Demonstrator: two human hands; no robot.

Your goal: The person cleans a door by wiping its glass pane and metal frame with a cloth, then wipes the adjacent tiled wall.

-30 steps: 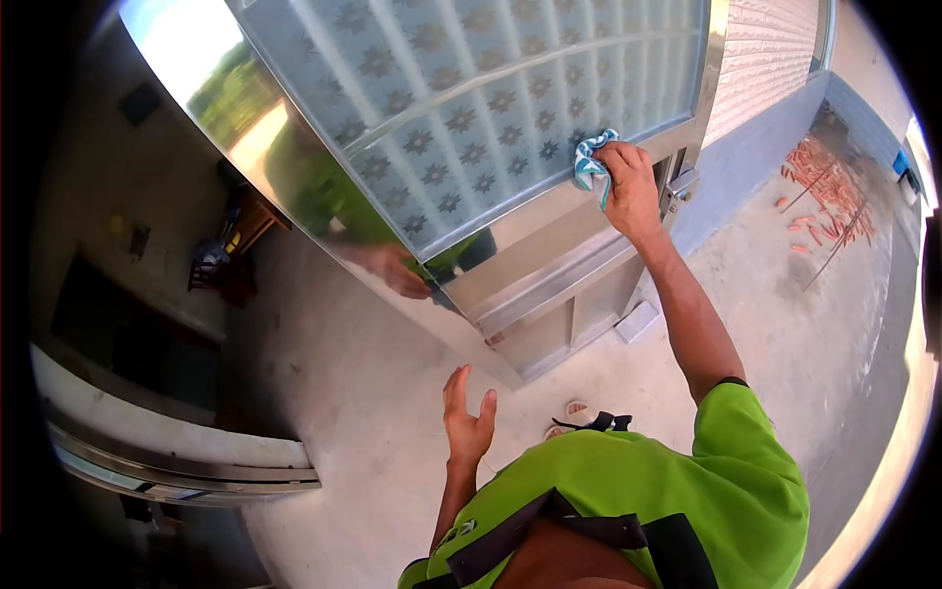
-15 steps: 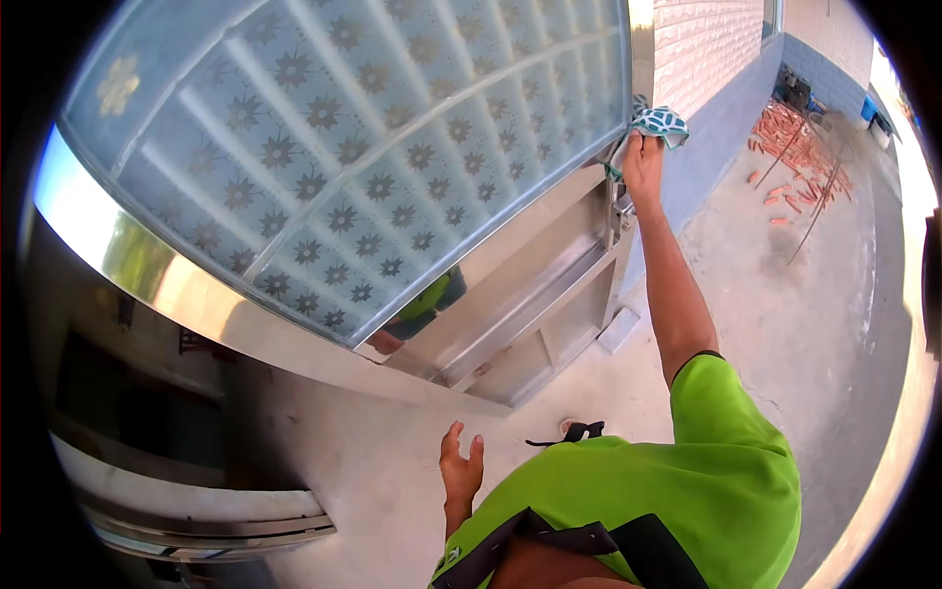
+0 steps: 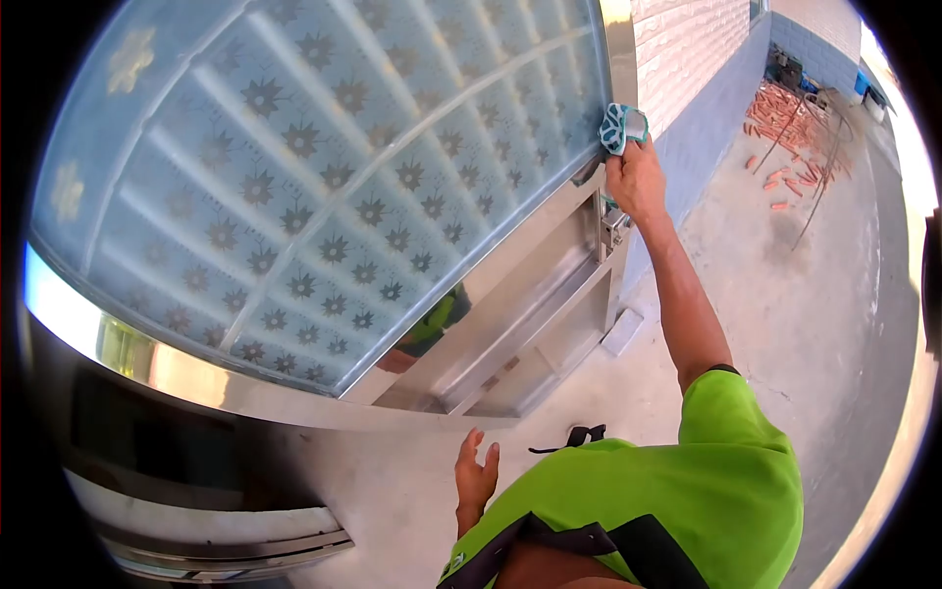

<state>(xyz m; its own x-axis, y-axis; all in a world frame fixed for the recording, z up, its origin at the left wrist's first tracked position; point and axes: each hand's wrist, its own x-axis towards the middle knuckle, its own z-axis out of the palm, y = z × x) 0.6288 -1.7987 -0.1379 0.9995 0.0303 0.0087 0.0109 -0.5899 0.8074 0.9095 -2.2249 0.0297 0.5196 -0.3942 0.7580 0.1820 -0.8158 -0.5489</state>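
While right hand (image 3: 638, 184) grasps one cloth (image 3: 613, 130); one door (image 3: 353, 211) beside it; left hand (image 3: 476, 477) released, open.

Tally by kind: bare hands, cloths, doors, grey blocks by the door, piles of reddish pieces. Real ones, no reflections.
Bare hands (left hand, right hand): 2
Teal-and-white patterned cloth: 1
Metal-framed door with flower-patterned glass: 1
Grey rectangular block: 1
Scattered reddish-orange pile: 1
Total: 6
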